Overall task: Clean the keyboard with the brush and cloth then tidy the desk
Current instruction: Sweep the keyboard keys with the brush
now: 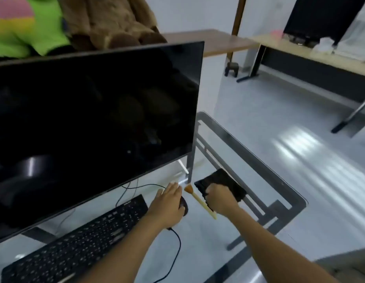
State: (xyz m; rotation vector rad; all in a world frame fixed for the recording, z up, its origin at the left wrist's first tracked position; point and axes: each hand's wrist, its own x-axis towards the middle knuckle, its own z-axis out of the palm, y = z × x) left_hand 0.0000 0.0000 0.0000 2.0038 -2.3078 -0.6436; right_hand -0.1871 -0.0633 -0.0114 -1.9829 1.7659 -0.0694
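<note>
A black keyboard (79,240) lies on the glass desk (295,198) in front of a dark monitor (91,127). My left hand (167,203) rests on top of a black wired mouse (184,205) to the right of the keyboard. Just right of the mouse lies a small brush (198,198) with a pale yellow handle and orange bristles pointing away from me. My right hand (220,199) grips a black cloth (222,183) near the desk's far right corner, beside the brush handle.
The mouse cable (177,248) loops toward me across the glass. Plush toys (75,21) sit behind the monitor. Wooden desks (300,52) stand further back across the grey floor, one bearing another monitor (324,15). The glass desk's right edge lies close to my right hand.
</note>
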